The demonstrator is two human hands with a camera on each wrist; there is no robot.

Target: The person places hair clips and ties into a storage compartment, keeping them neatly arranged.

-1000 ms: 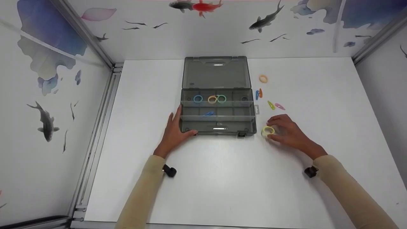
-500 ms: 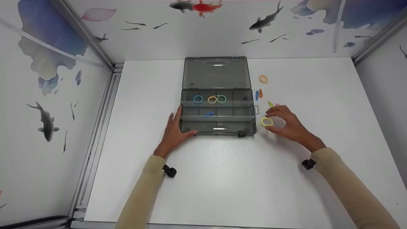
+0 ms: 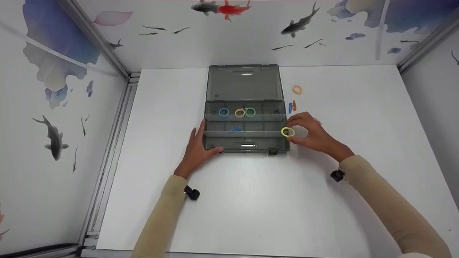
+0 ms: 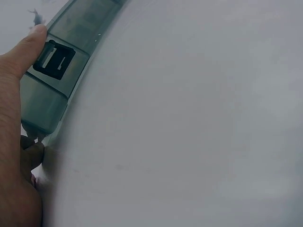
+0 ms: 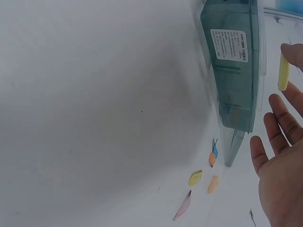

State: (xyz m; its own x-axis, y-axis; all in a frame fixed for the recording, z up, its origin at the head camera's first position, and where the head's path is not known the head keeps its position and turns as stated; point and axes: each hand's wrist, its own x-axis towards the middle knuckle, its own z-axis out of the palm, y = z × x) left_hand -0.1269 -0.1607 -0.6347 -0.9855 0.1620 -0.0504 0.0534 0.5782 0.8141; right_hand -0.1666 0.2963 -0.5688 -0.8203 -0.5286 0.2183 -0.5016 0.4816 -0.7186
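Note:
A grey see-through compartment box (image 3: 254,143) stands on the table with its lid (image 3: 244,84) folded back. My left hand (image 3: 195,152) holds its front left corner, thumb along the front wall and fingers against the left side. In the left wrist view the thumb (image 4: 35,45) lies beside the black latch (image 4: 54,59). My right hand (image 3: 315,136) pinches a yellow hair tie (image 3: 288,132) between thumb and fingers, over the box's right edge. In the right wrist view the yellow hair tie (image 5: 283,73) shows edge-on, while the other fingers are spread.
Inside the box's back row lie a blue ring (image 3: 223,112), an orange ring (image 3: 239,113) and a green ring (image 3: 250,112); blue hair clips (image 3: 235,128) lie in the middle row. Right of the box are an orange ring (image 3: 297,89) and several hair clips, including a yellow one (image 5: 195,178) and pink one (image 5: 182,206).
My right hand has lifted the yellow hair tie off the table and carried it left and away from me to the box's right edge. The left hand stays put.

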